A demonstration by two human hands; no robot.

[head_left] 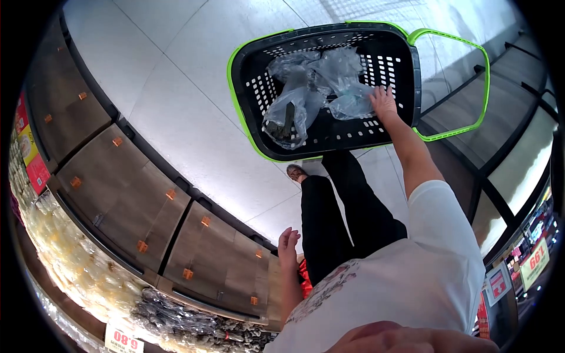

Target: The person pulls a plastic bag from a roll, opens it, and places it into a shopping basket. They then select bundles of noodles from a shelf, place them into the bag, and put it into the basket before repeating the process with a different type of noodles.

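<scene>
A black shopping basket [418, 88] with a bright green rim and handle is at the upper middle of the head view. Clear plastic bags [347, 70] lie inside, and the lower left one [286, 120] shows something dark within. My right hand [384, 101] reaches over the basket's right part, fingers spread at the edge of a bag, seemingly holding nothing. Lower down, beside my legs, my left hand [288, 240] hangs with its fingers loosely apart and nothing in it.
Brown cabinet fronts [123, 176] curve along the left, with packaged goods [88, 259] and a price sign [123, 339] beyond them. Dark-framed shelving [500, 100] stands at the right. My foot [296, 172] is just below the basket on pale floor tiles [176, 100].
</scene>
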